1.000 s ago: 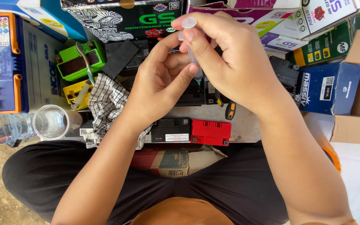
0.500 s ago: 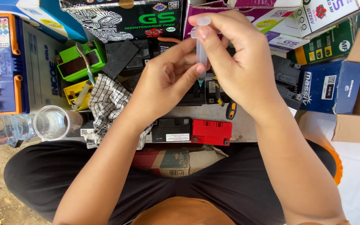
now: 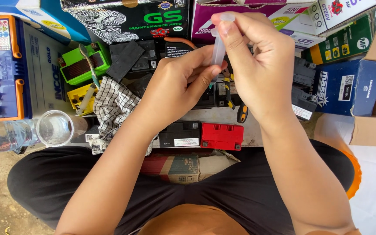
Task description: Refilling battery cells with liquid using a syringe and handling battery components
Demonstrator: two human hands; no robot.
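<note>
Hands meet high over the clutter of small batteries, and between them I see a clear plastic syringe-like tube (image 3: pixel 219 48) held upright. My right hand (image 3: pixel 257 65) has its fingers curled shut around the upper part of the tube, thumb and forefinger pinched at its top end, while my left hand (image 3: pixel 181 82) closes thumb and fingertips on its lower end. Whether there is liquid inside I cannot tell; the barrel looks cloudy and pale. Below the hands, on the ground in front of my lap, a black battery (image 3: pixel 180 134) and a red-topped battery (image 3: pixel 222 136) lie side by side, neither touched by either hand. A checked cloth (image 3: pixel 112 106) lies crumpled to their left, and further left a clear drinking glass (image 3: pixel 54 128) sits touching a plastic water bottle (image 3: pixel 3 135) lying on its side. As I judge it, the work is at a handling stage: the tube is in hand, not yet brought down to any battery.
</note>
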